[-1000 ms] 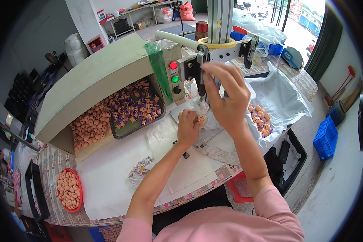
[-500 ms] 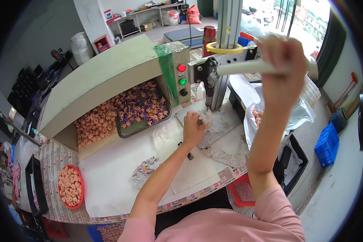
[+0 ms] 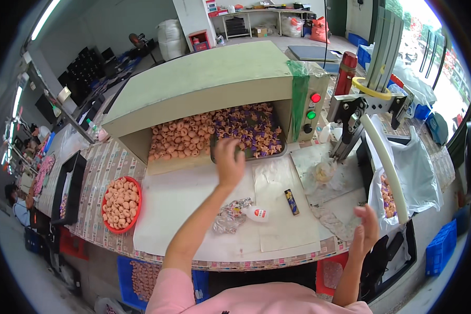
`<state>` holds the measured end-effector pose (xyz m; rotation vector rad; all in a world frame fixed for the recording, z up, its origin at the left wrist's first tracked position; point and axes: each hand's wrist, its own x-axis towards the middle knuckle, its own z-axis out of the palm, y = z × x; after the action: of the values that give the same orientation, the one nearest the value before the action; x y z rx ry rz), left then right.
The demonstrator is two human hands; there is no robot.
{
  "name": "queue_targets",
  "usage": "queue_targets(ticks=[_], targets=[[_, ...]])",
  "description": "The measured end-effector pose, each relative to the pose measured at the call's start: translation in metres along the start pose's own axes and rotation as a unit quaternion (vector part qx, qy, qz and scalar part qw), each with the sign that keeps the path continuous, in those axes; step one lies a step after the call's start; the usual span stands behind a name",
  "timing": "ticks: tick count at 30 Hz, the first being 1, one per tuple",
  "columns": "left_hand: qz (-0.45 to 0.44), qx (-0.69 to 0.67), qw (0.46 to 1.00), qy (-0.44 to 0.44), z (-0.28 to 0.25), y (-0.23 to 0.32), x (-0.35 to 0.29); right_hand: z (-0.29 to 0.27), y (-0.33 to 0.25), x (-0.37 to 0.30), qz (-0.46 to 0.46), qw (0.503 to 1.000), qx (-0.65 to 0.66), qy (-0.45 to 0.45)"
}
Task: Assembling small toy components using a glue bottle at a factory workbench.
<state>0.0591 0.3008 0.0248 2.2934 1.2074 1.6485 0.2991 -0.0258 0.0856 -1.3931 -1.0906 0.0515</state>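
My left hand (image 3: 229, 163) reaches over the front edge of a black tray (image 3: 283, 150), its fingers apart and no object visible in them. Small tan and purple pieces (image 3: 251, 125) fill much of that tray under a heater-like hood (image 3: 204, 78). At the lower right my right hand (image 3: 365, 233) is empty, thumb and fingers apart, just below the hanging white lever (image 3: 384, 157) of a hand press (image 3: 350, 112). Beneath the press, a small pale item in clear plastic (image 3: 323, 171) rests on the base plate; its kind I cannot make out.
Round pinkish hollow pieces (image 3: 180, 137) lie heaped beside the tray, and more fill a red basket (image 3: 121, 205). A white bottle (image 3: 256, 213), crumpled plastic (image 3: 230, 215) and a dark narrow packet (image 3: 291, 202) lie on the table. A plastic-lined box (image 3: 403, 157) stands right of the press.
My left hand has left the press and moved left to the tray. My right hand has let go of the lever and dropped; the lever now hangs down. The view has turned left.
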Motion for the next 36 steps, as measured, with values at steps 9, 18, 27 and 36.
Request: queue_targets(ticks=[9,18,27,36], targets=[[-0.133,0.379,0.915,-0.036,-0.060,-0.174,0.076,0.072,-0.029,-0.045,0.032,0.974,0.037,-0.219],[-0.084,0.306,0.948,0.037,-0.043,-0.221,0.092,0.105,-0.050,-0.045,0.055,0.964,0.037,-0.256],[-0.141,0.224,0.954,0.141,-0.046,-0.209,0.114,0.127,-0.067,-0.047,0.043,0.959,0.033,-0.279],[-0.098,0.069,0.979,0.164,-0.065,-0.284,0.088,0.122,-0.087,-0.056,0.029,0.949,0.034,-0.313]])
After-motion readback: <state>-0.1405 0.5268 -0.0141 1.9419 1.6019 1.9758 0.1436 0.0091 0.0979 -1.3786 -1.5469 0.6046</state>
